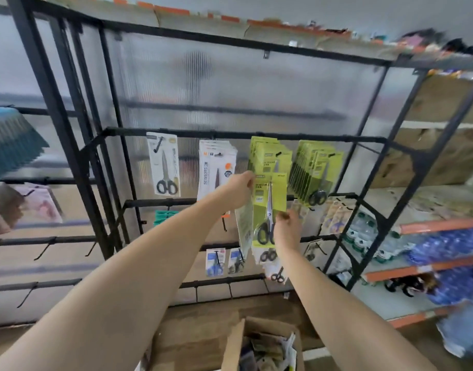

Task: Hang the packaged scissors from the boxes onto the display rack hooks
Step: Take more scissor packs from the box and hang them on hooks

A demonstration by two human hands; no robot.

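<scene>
I hold a green pack of black-handled scissors [269, 210] in front of the black display rack [230, 135]. My left hand [238, 192] pinches its top left corner. My right hand [287, 228] grips its right edge lower down. The pack hangs just below a row of matching green packs [270, 155] on a hook of the upper bar. A second green row [314, 167] hangs to the right. White scissor packs [216, 163] and a single white pack [164, 164] hang to the left. A paler pack [244, 223] sits behind the held one.
An open cardboard box [259, 341] of packaged goods stands on the floor below my arms. Smaller scissor packs [215, 262] hang on lower bars. Bare hooks [42, 250] stick out at the left. Orange-edged shelves [439, 226] with goods stand at the right.
</scene>
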